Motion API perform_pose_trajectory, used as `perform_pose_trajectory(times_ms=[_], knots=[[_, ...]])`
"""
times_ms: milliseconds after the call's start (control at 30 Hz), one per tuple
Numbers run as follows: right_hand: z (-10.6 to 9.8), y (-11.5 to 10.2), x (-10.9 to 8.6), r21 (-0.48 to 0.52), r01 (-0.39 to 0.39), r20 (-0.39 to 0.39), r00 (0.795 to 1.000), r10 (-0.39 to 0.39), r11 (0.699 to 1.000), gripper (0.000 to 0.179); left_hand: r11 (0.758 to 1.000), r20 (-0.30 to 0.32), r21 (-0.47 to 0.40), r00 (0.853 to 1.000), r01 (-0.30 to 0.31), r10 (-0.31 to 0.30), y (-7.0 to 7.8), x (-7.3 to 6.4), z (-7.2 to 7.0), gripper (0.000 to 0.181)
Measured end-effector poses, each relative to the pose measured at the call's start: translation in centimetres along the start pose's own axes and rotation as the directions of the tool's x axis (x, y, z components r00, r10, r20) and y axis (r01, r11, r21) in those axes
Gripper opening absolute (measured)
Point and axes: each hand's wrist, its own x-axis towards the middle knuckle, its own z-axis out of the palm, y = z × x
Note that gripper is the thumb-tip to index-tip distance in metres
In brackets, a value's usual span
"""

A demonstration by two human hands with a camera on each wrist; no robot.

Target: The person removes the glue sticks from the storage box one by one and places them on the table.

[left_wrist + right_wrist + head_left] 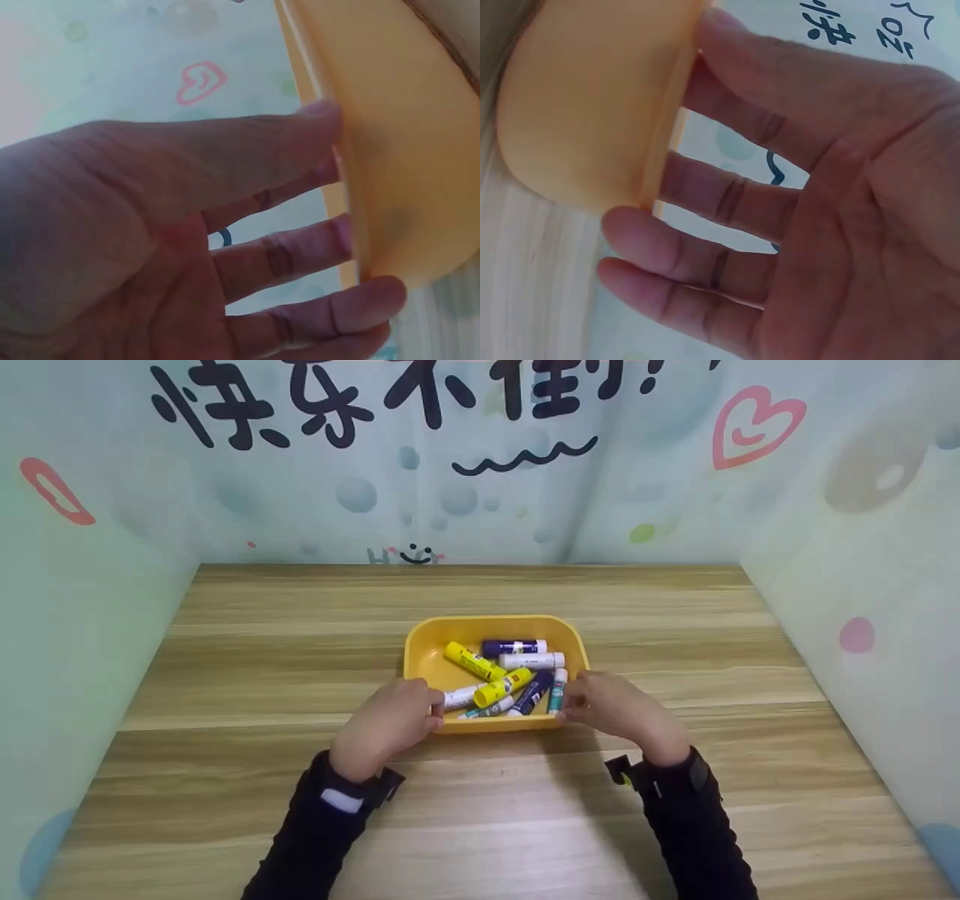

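Observation:
A yellow plastic tray [491, 619] rests on the table, its near corners between the two hands. My left hand [394, 721] pinches the rim at the near left corner. On the near right corner, my right hand [624, 709] grips the rim in the same way. In both wrist views the thumb lies at the rim's outer side and other fingers reach over it. Capped tubes like glue sticks lie jumbled inside: yellow ones [502, 688], dark purple ones [530, 694], white ones [532, 661] and a teal and white one [557, 691]. The left hand partly covers a white tube.
The wood-grain table [300, 607] runs back to a printed cloth backdrop [480, 502] with dark lettering. Pale side panels [82, 607] stand along the left and right edges. Dark sleeves with wrist straps [352, 795] cover both forearms.

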Motion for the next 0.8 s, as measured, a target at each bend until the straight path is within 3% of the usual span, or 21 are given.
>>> perform_pose_trajectory(times_ms=[133,467,633,800], knots=[[-0.4,-0.5,-0.4,-0.032,0.004,0.045,0.999,-0.003,0.999,0.017,1.000,0.039,-0.024,0.999,0.009,-0.008,0.4,-0.4,-0.2,0.010],[-0.6,-1.1,-1.1,0.003,0.034,0.121,0.992,-0.034,0.999,0.018,0.998,0.089,-0.062,0.996,0.010,-0.004,1.5,-1.3,-0.3,0.017],[-0.6,-1.4,-1.3,0.017,0.049,0.139,0.989,-0.051,0.999,0.020,0.999,0.109,-0.041,0.994,0.022,-0.017,1.9,-1.5,-0.2,0.018],[-0.6,-1.6,-1.4,0.040,0.001,0.171,0.985,-0.007,0.999,0.021,0.998,0.103,0.002,0.993,0.061,-0.061,2.1,-1.6,-0.3,0.012]])
